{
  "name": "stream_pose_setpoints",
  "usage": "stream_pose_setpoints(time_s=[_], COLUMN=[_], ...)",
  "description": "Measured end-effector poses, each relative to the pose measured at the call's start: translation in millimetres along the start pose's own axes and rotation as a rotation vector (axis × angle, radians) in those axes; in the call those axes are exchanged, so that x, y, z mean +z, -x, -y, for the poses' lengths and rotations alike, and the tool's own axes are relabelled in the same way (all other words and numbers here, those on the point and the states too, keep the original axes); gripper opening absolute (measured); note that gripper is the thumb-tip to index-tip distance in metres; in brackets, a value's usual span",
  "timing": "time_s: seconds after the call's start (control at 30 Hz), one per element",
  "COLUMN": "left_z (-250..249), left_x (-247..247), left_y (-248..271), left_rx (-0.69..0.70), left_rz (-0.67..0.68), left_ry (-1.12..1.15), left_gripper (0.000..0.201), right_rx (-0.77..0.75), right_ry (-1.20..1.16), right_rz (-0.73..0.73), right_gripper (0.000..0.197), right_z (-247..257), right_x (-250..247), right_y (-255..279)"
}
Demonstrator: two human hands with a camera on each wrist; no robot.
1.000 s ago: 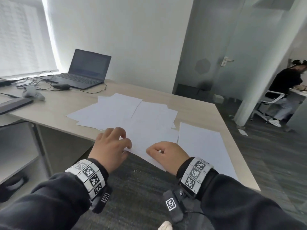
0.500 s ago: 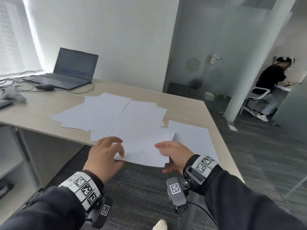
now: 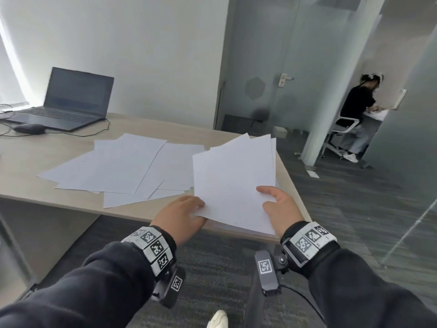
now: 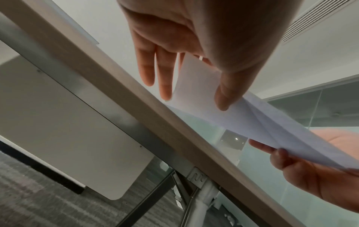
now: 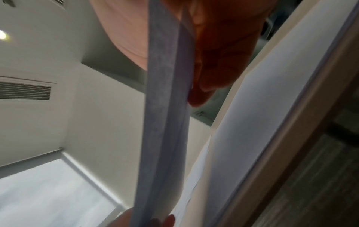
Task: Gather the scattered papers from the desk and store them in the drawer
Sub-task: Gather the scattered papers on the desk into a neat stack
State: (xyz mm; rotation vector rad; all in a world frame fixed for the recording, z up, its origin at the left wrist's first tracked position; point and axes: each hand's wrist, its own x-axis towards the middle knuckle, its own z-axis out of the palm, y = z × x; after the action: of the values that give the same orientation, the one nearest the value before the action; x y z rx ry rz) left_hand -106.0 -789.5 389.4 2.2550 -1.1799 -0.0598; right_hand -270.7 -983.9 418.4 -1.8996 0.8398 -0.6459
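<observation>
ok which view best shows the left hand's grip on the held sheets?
Left wrist: the left hand pinches the held sheets with its thumb below and fingers above. Head shows only the back of the hand at the sheets' corner. Right wrist shows mainly the sheets edge-on.

My left hand (image 3: pixel 181 216) pinches sheets (image 3: pixel 233 183) at near-left corner, thumb on top; right hand (image 3: pixel 281 209) grips their right edge; both forearms extended.
</observation>
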Motion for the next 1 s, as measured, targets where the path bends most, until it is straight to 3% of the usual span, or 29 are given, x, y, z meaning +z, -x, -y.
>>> stream_pose_setpoints(time_s=[0.2,0.37,0.53,0.77,1.0], left_z=[-26.3,-19.5,-8.3,63.3,149.1], left_x=[27.8,41.9,41.4,-0.3,-54.0], left_y=[-25.4,-27.5,-21.8,-14.3,-2.5], left_rx=[0.08,0.09,0.103,-0.107,-0.347], left_rz=[0.094,0.153,0.203,0.012,0.028], left_ry=[-0.023,-0.096,-0.212,-0.303,-0.41], left_gripper=[0.037,0.048,0.071,0.074,0.082], right_rx=[0.061,0.182,-0.014,-0.267,-0.326], right_ry=[0.212,0.619,0.762,0.705,0.614], right_rz=[-0.056,-0.027,0.037,0.289,0.439], right_gripper=[0.038,0.02,0.027,0.035,0.038], right_z=[-31.7,-41.4,-11.9,17.3,43.2], right_x=[-33.7,-35.4,-11.7,69.0,144.1], right_y=[-10.3,-7.8,6.0,12.5,18.6])
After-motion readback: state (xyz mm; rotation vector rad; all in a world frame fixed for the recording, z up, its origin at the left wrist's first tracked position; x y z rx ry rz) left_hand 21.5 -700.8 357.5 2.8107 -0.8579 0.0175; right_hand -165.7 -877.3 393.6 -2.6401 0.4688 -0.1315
